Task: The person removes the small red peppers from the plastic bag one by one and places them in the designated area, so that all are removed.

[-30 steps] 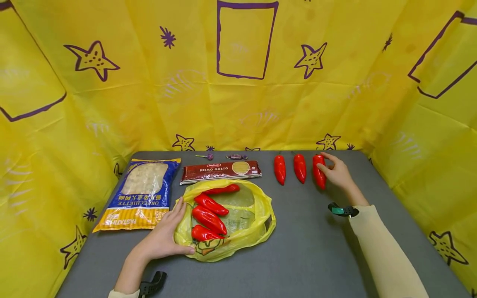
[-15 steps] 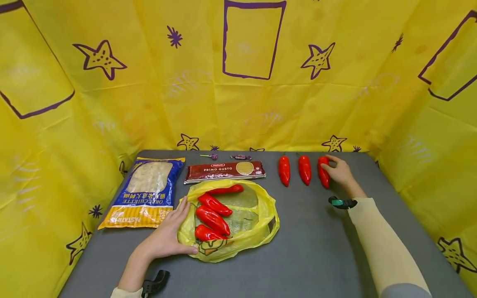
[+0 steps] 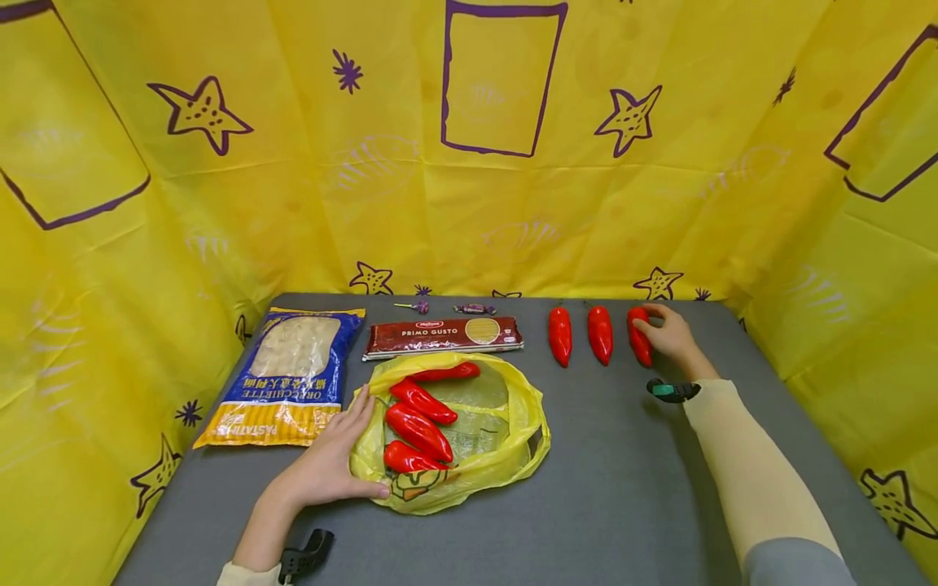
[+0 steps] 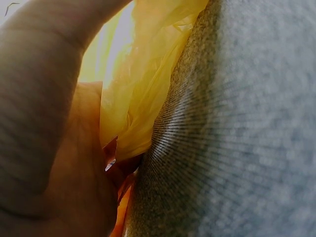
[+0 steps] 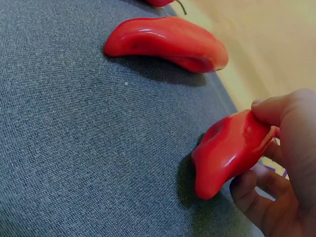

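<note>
With thumb and fingers, my right hand (image 3: 672, 335) holds the rightmost red pepper (image 3: 639, 348) at the back right of the table. The right wrist view shows the thumb over the stem end of that pepper (image 5: 228, 148), fingers at its far side. Two more red peppers, a middle one (image 3: 600, 335) and a left one (image 3: 560, 335), lie beside it. My left hand (image 3: 326, 462) rests against the left side of a yellow plastic bag (image 3: 487, 480), fingers extended and thumb at its front. Several red peppers (image 3: 419, 431) lie inside its open mouth.
A blue and yellow orecchiette pasta bag (image 3: 289, 378) lies at the left. Behind the yellow bag is a dark red pasta packet (image 3: 443, 335), with a lollipop (image 3: 421, 308) and a wrapped candy (image 3: 475, 309) beyond. Yellow cloth (image 3: 366, 195) walls the grey table (image 3: 608, 488).
The head view has shifted slightly, moving the scene a little to the right in the picture. My right hand stays at the rightmost pepper, and my left hand stays on the bag.
</note>
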`<control>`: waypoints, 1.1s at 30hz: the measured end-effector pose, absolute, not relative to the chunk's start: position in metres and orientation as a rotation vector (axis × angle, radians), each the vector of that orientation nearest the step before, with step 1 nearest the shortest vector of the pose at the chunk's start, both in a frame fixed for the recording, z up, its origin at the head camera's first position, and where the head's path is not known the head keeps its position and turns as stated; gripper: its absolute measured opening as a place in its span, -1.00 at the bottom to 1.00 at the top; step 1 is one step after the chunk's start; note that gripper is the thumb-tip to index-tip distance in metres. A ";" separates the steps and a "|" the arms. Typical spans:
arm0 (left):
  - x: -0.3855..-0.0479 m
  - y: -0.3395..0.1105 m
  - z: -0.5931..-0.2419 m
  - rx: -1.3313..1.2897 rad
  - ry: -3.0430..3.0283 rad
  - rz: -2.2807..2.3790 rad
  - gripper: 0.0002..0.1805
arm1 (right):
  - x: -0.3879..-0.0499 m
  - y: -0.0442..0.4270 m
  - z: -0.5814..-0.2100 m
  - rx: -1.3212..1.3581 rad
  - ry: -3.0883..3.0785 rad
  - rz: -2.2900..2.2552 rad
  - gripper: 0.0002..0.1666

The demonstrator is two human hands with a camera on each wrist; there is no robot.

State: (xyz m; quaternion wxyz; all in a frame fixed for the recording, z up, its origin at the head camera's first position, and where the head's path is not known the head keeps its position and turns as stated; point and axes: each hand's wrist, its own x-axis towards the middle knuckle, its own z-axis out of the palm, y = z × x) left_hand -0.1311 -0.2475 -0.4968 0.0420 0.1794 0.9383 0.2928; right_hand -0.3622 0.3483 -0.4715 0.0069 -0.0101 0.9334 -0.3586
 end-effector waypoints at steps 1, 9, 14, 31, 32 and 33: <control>-0.131 -0.247 -0.497 0.547 2.871 0.897 0.55 | -0.362 0.349 -0.472 -0.037 2.924 -1.124 -0.22; -0.131 -0.247 -0.494 0.532 2.854 0.894 0.55 | -0.357 0.352 -0.479 -0.012 2.937 -1.088 -0.19; -0.129 -0.246 -0.494 0.537 2.865 0.897 0.54 | -0.359 0.354 -0.482 -0.001 2.913 -1.122 -0.17; -0.130 -0.247 -0.496 0.531 2.859 0.899 0.54 | -0.359 0.355 -0.488 0.027 2.956 -1.186 -0.14; -0.130 -0.248 -0.496 0.533 2.862 0.895 0.54 | -0.359 0.355 -0.488 0.029 2.958 -1.187 -0.14; -0.130 -0.248 -0.496 0.534 2.863 0.896 0.54 | -0.359 0.355 -0.488 0.036 2.955 -1.195 -0.14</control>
